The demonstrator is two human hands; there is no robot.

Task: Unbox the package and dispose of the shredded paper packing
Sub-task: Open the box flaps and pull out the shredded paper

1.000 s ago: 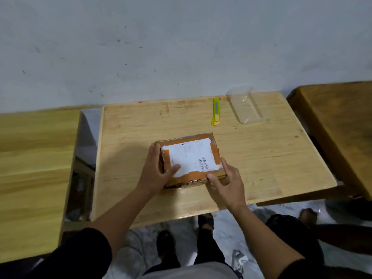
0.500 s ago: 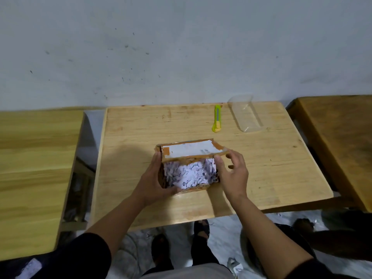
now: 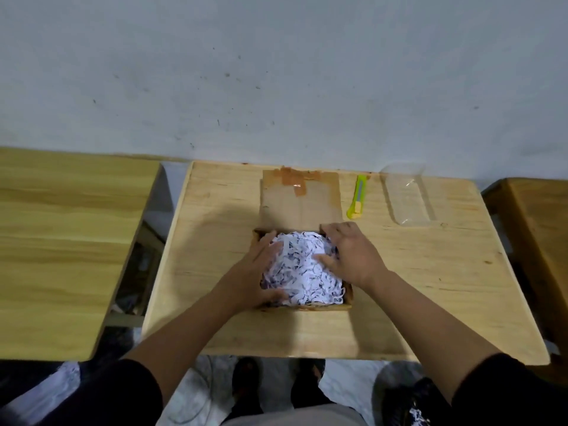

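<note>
Pressing against opposite sides of a heap of shredded paper (image 3: 302, 267), both hands sit inside the open cardboard box (image 3: 322, 306) on the middle wooden table (image 3: 430, 287). The left hand (image 3: 255, 276) cups the heap's left side, fingers spread and curled round the strips, thumb along the near edge. The right hand (image 3: 349, 256) lies on the heap's right side, fingers splayed and bent into the paper, fingertips at the far right corner of the box. Neither hand has lifted the paper clear; it fills the box between them. Beyond the fingertips, the box lid (image 3: 299, 199) lies folded back flat, brown tape (image 3: 292, 179) on its far edge. Past the right hand lie a yellow-green utility knife (image 3: 356, 196) and, further right, a clear plastic container (image 3: 408, 195).
</note>
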